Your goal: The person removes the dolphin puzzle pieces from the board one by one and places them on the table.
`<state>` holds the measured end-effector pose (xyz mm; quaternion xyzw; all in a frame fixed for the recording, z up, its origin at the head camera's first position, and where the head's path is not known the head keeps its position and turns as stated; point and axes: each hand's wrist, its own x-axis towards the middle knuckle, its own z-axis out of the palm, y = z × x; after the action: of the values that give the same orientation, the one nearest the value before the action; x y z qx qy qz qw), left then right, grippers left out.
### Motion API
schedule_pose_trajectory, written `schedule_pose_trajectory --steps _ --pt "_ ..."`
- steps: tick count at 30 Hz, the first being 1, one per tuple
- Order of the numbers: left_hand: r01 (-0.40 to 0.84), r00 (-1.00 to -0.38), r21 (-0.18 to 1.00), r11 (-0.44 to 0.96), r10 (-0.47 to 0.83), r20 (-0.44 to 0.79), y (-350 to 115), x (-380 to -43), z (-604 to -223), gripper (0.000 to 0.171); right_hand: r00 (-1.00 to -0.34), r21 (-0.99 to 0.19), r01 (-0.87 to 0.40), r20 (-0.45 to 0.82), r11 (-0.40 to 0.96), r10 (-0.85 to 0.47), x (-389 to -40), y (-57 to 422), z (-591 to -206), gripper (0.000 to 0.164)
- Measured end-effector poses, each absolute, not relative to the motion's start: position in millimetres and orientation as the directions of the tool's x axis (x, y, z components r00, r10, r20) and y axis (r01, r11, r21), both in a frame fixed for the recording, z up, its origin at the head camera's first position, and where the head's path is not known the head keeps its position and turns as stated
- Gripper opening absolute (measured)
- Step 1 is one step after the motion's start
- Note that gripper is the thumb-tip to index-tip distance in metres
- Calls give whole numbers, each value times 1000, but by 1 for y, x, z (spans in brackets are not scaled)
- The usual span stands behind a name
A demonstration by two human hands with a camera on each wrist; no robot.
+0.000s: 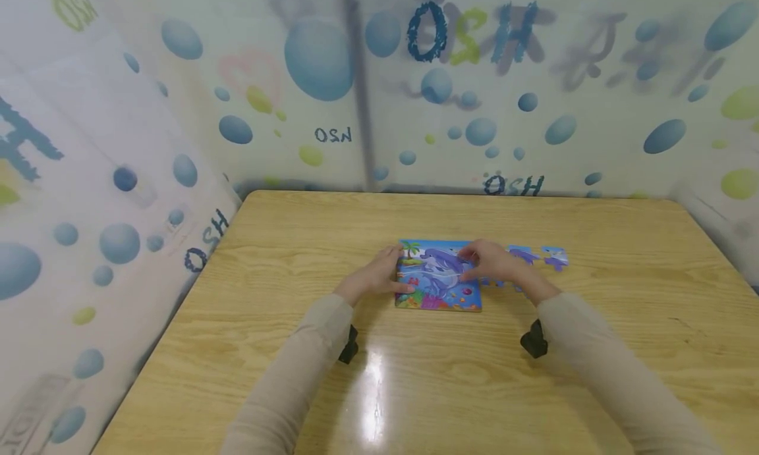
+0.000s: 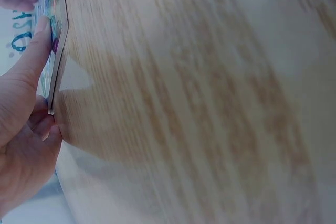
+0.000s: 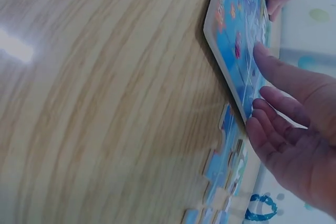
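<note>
A dolphin jigsaw puzzle (image 1: 441, 270) with a thick pale board edge lies on the wooden table. My left hand (image 1: 379, 274) grips its left side: the thumb (image 2: 39, 48) lies over the picture, and the fingers bend at the edge and corner. At the right side is my right hand (image 1: 491, 261), its thumb (image 3: 273, 69) reaching over the picture and its other fingers loosely bent by the edge. No loose piece shows between them. Several loose jigsaw pieces (image 1: 555, 257) lie to the right of the puzzle, some partly hidden by the right hand and forearm.
The wooden table (image 1: 296, 376) runs back to a wall covering (image 1: 391, 112) with blue and green dots and lettering. A similar covering stands along the left. Dark wrist mounts (image 1: 535, 340) hang under both sleeves.
</note>
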<state>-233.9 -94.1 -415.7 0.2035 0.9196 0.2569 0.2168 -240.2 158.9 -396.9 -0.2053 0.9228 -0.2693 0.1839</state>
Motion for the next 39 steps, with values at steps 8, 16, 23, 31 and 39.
schedule_pose_trajectory --steps 8,16,23,31,39 --pt "259 -823 562 786 484 -298 -94 -234 -416 92 -824 -508 -324 -262 798 -502 -241 146 -395 45" --pt "258 -824 554 792 479 -302 -94 -234 -415 94 -806 -526 -282 -325 803 -496 -245 142 -392 39" --pt "256 -827 556 791 477 -298 -94 -233 -415 93 -794 -540 -285 -331 792 -511 -247 142 -394 39" --pt "240 -826 556 796 468 -313 -92 -231 -414 97 -811 -592 -270 -286 760 -510 -240 143 -395 37" --pt "248 -825 552 796 472 -311 -92 -233 -415 97 -811 -645 -312 -202 698 -549 -238 151 -400 27"
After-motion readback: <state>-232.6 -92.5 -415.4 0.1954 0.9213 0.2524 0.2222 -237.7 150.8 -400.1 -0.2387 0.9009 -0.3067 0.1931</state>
